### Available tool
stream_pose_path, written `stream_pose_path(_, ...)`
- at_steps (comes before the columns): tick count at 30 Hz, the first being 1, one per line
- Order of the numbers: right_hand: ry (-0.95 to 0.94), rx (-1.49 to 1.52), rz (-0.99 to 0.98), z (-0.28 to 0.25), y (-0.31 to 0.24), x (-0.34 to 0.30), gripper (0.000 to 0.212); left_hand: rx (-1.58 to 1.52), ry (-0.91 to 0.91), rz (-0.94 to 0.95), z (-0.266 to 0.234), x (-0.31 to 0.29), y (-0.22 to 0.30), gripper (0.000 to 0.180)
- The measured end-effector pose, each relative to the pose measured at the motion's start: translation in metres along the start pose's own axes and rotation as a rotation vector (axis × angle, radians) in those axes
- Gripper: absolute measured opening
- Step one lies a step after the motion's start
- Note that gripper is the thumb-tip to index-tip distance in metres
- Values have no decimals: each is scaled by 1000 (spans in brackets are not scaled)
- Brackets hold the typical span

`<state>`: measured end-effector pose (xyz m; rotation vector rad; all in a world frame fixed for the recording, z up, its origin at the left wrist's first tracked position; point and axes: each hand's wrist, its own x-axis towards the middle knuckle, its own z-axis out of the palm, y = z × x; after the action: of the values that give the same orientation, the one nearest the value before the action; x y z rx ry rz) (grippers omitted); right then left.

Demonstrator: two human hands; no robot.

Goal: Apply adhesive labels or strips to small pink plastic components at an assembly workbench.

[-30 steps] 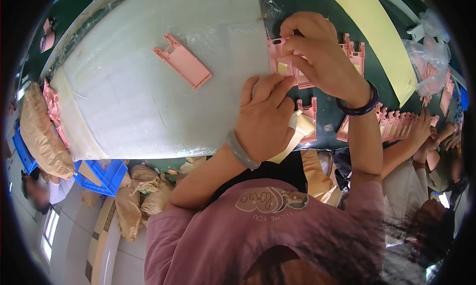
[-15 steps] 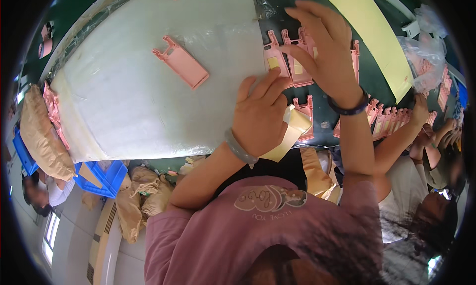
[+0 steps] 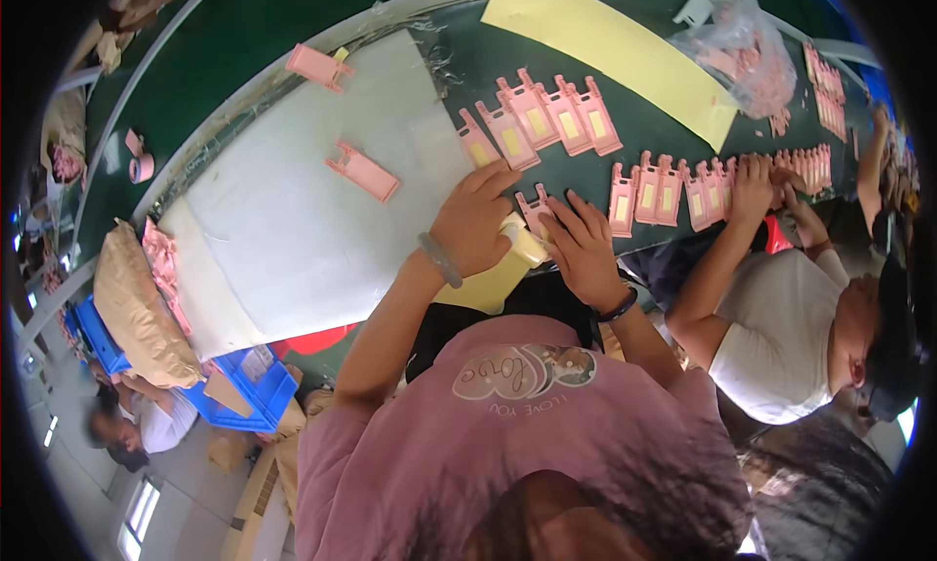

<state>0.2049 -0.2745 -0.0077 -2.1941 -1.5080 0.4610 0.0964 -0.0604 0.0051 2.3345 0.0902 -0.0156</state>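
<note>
Left hand (image 3: 475, 224) rests at the near edge of the green table (image 3: 293, 24), fingers curled down over a pale yellow piece (image 3: 524, 244); how firmly it grips cannot be told. Right hand (image 3: 583, 249) lies just beside it, fingers spread flat, touching a pink plastic part (image 3: 533, 209) that stands between the 2 hands. A white foam sheet (image 3: 293, 229) lies to the left with 1 pink part (image 3: 363, 171) on it. A row of 5 pink parts with yellow labels (image 3: 537, 122) sits beyond the hands. A co-worker's hand (image 3: 753, 182) touches a further row of pink parts (image 3: 673, 188) at right.
</note>
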Motion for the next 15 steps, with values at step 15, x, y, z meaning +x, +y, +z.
stream_pose_path(15, 351, -322, 233, 5, 36, -28, 44, 112, -114, -27, 4, 9, -1, 28)
